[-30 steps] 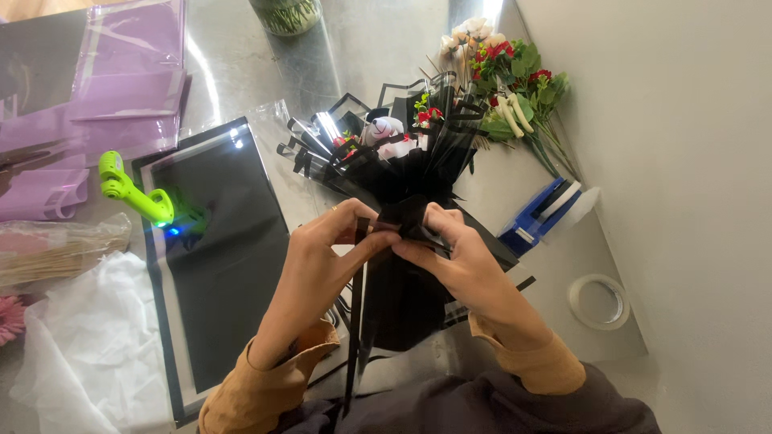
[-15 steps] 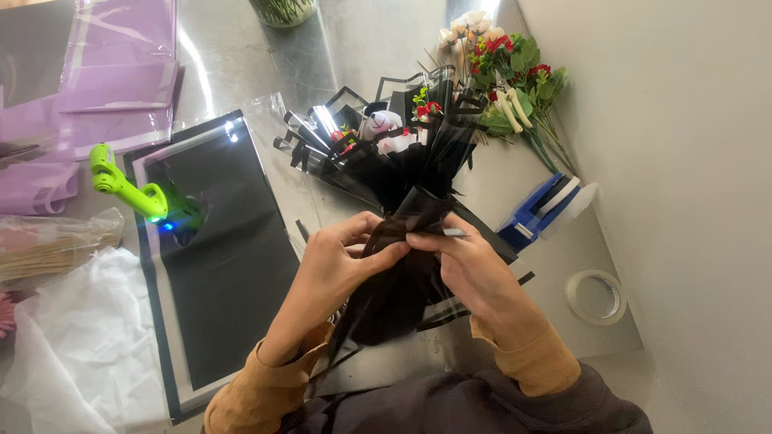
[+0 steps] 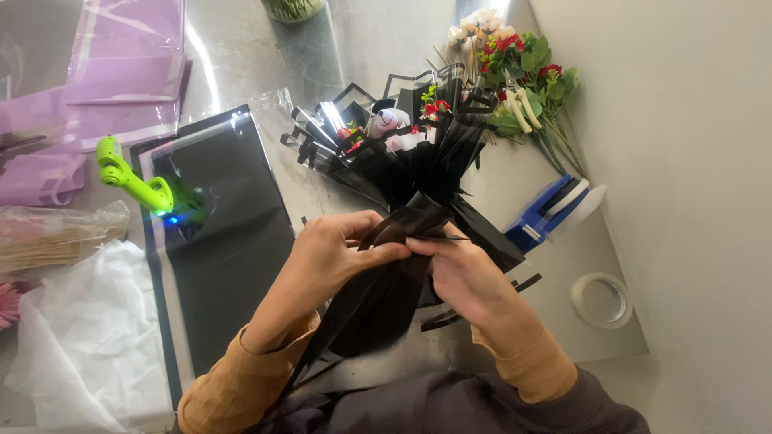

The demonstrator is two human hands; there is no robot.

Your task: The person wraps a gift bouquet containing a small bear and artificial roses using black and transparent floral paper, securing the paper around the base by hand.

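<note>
A bouquet wrapped in black film (image 3: pixel 402 173) lies on the metal table, its flowers and a small white plush figure (image 3: pixel 384 122) pointing away from me. My left hand (image 3: pixel 334 253) and my right hand (image 3: pixel 458 269) meet at its narrow waist. Both pinch a folded piece of black wrapping film (image 3: pixel 410 223) against the stem end. The lower part of the wrap hangs dark between my wrists toward my lap.
A black film sheet (image 3: pixel 233 241) lies left, with a green glue gun (image 3: pixel 133 177) at its corner. Purple sheets (image 3: pixel 104 88), white tissue (image 3: pixel 88 337) and a bag of sticks (image 3: pixel 48 241) are further left. Loose flowers (image 3: pixel 531 88), a blue tape dispenser (image 3: pixel 551 209) and a tape roll (image 3: pixel 601 299) sit right.
My hands stayed at the bouquet's waist, shifting slightly lower and regripping the black film fold. The view has tilted a little, nothing else on the table moved.
</note>
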